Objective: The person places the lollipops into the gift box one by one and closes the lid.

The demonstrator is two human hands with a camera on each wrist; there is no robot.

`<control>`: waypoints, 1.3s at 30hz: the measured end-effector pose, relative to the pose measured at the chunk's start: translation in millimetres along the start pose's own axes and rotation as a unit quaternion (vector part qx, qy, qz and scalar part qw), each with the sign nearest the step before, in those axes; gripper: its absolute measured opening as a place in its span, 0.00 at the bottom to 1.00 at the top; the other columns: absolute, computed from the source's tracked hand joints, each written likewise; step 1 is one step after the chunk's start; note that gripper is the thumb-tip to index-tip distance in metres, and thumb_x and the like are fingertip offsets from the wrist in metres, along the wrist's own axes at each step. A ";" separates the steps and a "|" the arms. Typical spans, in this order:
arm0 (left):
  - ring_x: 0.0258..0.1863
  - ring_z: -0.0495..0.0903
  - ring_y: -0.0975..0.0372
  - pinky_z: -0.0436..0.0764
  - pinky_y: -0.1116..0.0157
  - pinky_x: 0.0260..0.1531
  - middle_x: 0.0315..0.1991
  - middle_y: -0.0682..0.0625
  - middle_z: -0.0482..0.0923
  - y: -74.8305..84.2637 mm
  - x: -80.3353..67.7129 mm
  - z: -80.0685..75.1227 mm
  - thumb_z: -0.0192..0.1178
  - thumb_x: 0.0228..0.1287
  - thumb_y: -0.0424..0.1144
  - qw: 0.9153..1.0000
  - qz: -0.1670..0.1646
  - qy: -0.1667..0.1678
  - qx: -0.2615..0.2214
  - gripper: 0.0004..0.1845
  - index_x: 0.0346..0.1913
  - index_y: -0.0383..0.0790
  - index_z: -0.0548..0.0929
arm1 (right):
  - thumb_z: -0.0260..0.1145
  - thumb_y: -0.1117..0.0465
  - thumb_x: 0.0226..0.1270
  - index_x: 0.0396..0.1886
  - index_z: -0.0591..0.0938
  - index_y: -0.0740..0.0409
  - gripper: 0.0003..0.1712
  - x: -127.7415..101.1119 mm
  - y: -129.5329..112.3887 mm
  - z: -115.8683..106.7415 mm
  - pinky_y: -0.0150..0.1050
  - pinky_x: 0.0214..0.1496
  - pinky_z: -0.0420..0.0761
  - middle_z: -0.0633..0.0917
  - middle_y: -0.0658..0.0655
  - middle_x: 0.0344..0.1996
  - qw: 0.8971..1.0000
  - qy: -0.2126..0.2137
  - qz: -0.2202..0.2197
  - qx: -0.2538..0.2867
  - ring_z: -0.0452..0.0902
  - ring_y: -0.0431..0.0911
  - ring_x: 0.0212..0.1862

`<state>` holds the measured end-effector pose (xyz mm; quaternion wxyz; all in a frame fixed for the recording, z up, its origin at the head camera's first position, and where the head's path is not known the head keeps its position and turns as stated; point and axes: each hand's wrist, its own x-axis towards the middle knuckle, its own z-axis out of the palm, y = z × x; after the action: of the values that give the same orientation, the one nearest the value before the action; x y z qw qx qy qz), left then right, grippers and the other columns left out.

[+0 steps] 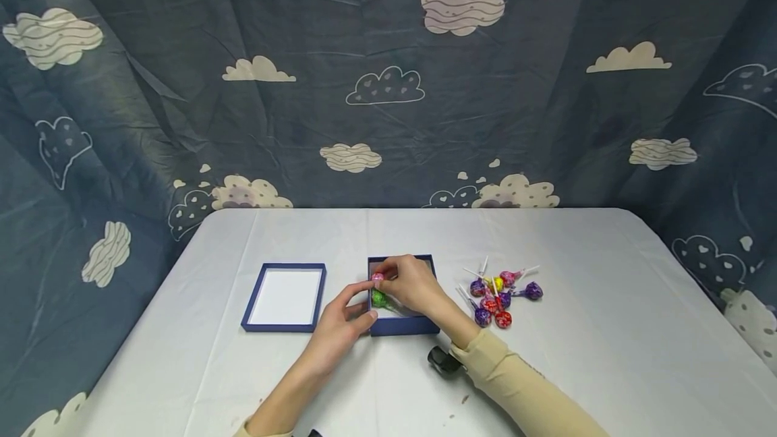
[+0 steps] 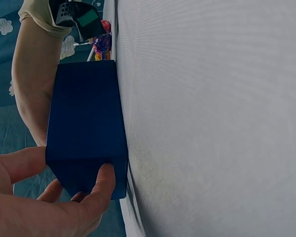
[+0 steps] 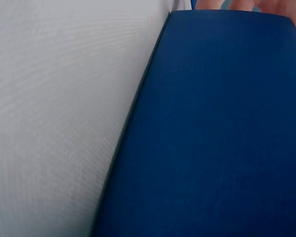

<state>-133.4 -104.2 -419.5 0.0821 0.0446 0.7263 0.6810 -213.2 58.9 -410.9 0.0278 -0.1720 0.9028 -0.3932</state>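
An open dark blue box (image 1: 402, 326) stands mid-table with a green lollipop (image 1: 379, 299) inside. My right hand (image 1: 386, 280) hovers over the box and pinches a pink lollipop (image 1: 378, 278) above its left side. My left hand (image 1: 361, 303) grips the box's front left corner, thumb on the front wall. In the left wrist view the thumb and a finger of the left hand (image 2: 71, 173) straddle the corner of the box (image 2: 86, 123). The right wrist view is filled by the box wall (image 3: 222, 133) and the white tabletop.
The box's lid (image 1: 285, 297) lies upside down to the left, white inside. A pile of several wrapped lollipops (image 1: 500, 293) lies to the right of the box. The white table (image 1: 607, 302) is backed by a blue cloud-print cloth (image 1: 388, 86).
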 end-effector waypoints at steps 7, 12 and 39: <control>0.63 0.69 0.44 0.79 0.56 0.52 0.70 0.38 0.63 0.3 -0.4 0.5 0.60 0.65 0.31 1.000 0.000 0.001 -0.004 0.27 0.67 0.39 0.72 | 0.73 0.64 0.59 0.40 0.87 0.58 0.09 -0.7 0.4 0.4 0.42 0.44 0.79 0.87 0.48 0.30 1.000 -0.006 0.002 -0.003 0.82 0.40 0.36; 0.63 0.69 0.43 0.79 0.55 0.52 0.69 0.37 0.63 0.3 -0.1 0.9 0.61 0.64 0.31 1.000 0.001 -0.001 -0.007 0.27 0.67 0.39 0.72 | 0.74 0.63 0.58 0.40 0.88 0.57 0.09 -0.6 1.6 -0.6 0.42 0.43 0.78 0.86 0.47 0.30 1.000 -0.005 -0.003 -0.013 0.80 0.42 0.36; 0.63 0.70 0.43 0.79 0.55 0.52 0.69 0.35 0.63 1.6 -1.9 1.2 0.61 0.64 0.31 1.000 -0.003 0.003 -0.001 0.28 0.67 0.39 0.71 | 0.71 0.64 0.61 0.41 0.87 0.59 0.09 -3.1 -1.0 -1.1 0.41 0.40 0.79 0.85 0.50 0.31 1.000 -0.010 0.002 -0.024 0.78 0.42 0.35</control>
<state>-131.4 -103.3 -417.9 0.0823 0.0405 0.7257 0.6819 -210.1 60.1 -409.7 0.0337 -0.1749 0.9122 -0.3691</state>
